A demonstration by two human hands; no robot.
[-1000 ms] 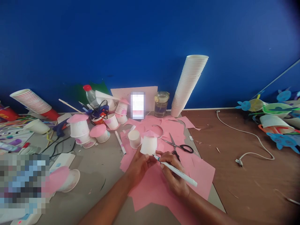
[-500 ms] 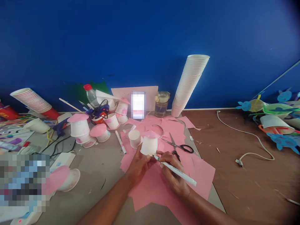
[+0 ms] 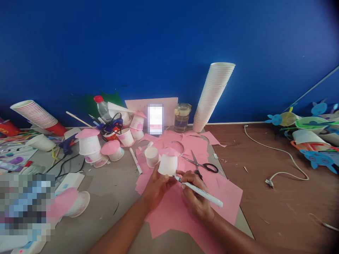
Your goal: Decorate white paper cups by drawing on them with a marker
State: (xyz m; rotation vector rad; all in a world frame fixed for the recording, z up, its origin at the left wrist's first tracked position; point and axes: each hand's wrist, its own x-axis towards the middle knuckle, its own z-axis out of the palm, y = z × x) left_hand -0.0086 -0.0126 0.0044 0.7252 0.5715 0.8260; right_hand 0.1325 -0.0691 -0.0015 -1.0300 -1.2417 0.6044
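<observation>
Left of the scissors, your left hand holds the cup, and your right hand grips the marker, its tip at the cup. The pink top is on; the visible side looks bare, so marking seems unfinished.

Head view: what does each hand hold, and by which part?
The left hand holds the white cup by its lower edge; the right hand holds the marker near its tip.

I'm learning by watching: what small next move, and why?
Probably a short stroke with the marker on the held white cup: the right hand poises its tip close to the cup's lower edge while the left hand grips it.
</observation>
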